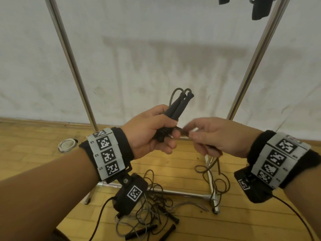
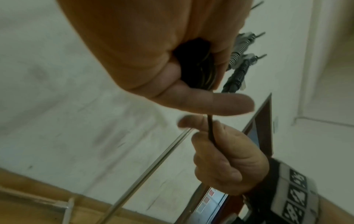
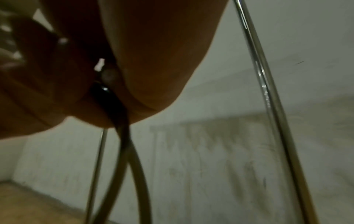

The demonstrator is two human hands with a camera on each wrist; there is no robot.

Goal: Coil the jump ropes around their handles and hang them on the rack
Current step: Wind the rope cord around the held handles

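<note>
My left hand (image 1: 152, 129) grips a pair of black jump rope handles (image 1: 175, 108) held together, their tips pointing up and away, with several turns of dark cord wound around them inside the fist. My right hand (image 1: 213, 136) sits just to the right and pinches the same dark cord (image 2: 210, 133), pulled taut between the two hands. The loose remainder of that cord (image 1: 215, 173) hangs from my right hand down to the floor. In the right wrist view the cord (image 3: 122, 136) drops out of the closed palm in a loop.
A chrome rack stands in front, with a left post (image 1: 69, 60), a right post (image 1: 260, 49) and a base bar (image 1: 173, 190) on the wooden floor. More tangled jump ropes (image 1: 152, 211) lie below my hands. Dark items (image 1: 260, 7) hang at the top right. A white round object (image 1: 66, 144) lies left.
</note>
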